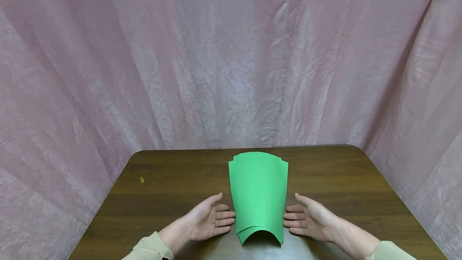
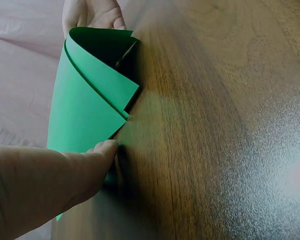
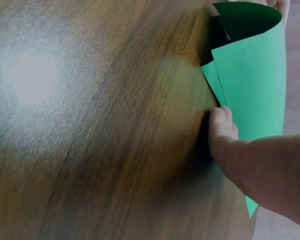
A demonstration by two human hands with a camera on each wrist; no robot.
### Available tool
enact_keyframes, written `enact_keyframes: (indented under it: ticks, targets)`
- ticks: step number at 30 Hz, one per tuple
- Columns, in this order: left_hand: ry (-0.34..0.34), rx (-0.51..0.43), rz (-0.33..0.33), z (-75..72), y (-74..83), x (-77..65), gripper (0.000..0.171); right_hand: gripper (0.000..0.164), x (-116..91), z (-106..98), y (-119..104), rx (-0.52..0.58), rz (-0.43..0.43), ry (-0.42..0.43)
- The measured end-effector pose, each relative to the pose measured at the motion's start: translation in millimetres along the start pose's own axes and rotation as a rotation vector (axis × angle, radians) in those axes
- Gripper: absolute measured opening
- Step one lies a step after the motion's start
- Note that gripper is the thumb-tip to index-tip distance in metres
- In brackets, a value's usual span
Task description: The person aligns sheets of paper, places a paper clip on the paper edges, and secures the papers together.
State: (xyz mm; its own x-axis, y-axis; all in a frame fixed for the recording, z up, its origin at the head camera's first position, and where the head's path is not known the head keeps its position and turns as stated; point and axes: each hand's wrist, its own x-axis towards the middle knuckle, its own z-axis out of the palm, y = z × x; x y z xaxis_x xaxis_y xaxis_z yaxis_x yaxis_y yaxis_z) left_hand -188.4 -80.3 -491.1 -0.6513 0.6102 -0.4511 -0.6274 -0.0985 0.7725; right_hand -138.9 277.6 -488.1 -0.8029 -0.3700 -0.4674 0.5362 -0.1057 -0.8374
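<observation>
Head view: The green sheets (image 1: 259,191) stand at the near middle of the wooden table (image 1: 173,187), bent into an arch with the crown up and the long edges down. At the near end, check the offset edges: at least two layers show. Your left hand (image 1: 207,222) is at the left edge of the sheets; your right hand (image 1: 315,220) is at the right edge. Both palms face inward. The fingers of each hand are straight, side by side with slight gaps; each thumb stands apart and points toward the far side. A yellow paper clip (image 1: 142,179) lies at the far left. A pink curtain (image 1: 231,59) hangs beyond the table.

Left wrist view: Your left fingertips meet the lower left side of the sheets. The arch is hollow at its near end, and the layers step at the corner. Part of your right hand shows across the arch.

Right wrist view: Your right fingertips are at the lower right side of the sheets. From this angle, you cannot tell how firmly they press.
</observation>
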Motion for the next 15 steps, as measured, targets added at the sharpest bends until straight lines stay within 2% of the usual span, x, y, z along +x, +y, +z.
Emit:
enact_keyframes:
  ticks: [7, 15]
  targets:
    - [0.005, -0.005, -0.010, 4.5, -1.2, 3.4, 0.086, 0.091, 9.8, 9.8, -0.5, 0.005, 0.010, 0.004]
    - [0.023, -0.004, -0.019, 9.5, -4.5, 8.9, 0.074, 0.077, 17.0, 19.9, -0.2, -0.018, 0.007, 0.061]
